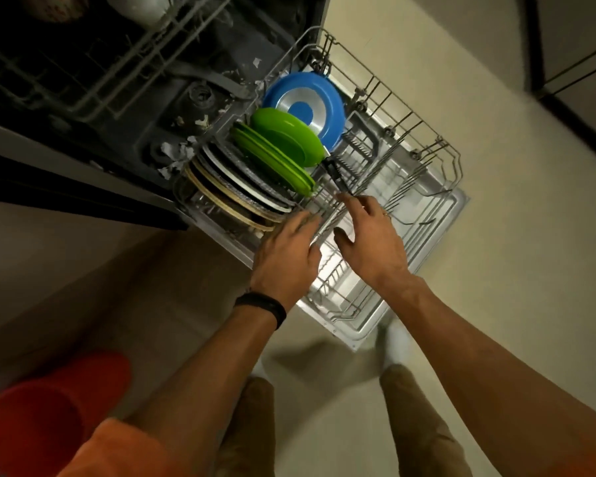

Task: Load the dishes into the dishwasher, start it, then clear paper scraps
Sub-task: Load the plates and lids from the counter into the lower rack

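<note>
The dishwasher's lower rack (424, 187) is pulled out over the open door (365, 325). Along its left side stand a blue plate (327, 98), green plates (283, 146), a white plate (231, 173) and brown-rimmed plates (221, 204), all on edge. My left hand (286, 249) hovers over the rack's near edge beside the brown-rimmed plates, fingers relaxed, holding nothing. My right hand (369, 235) is spread above the rack's wire tines, fingers straight, holding nothing. White paper scraps (183, 149) lie on the dark tub floor behind the rack.
The upper rack (100, 63) hangs over the dark tub at top left. An orange cup (52, 407) sits on the counter at bottom left. My legs and shoes (396, 342) stand on the pale floor. Dark cabinet edges (565, 63) are at top right.
</note>
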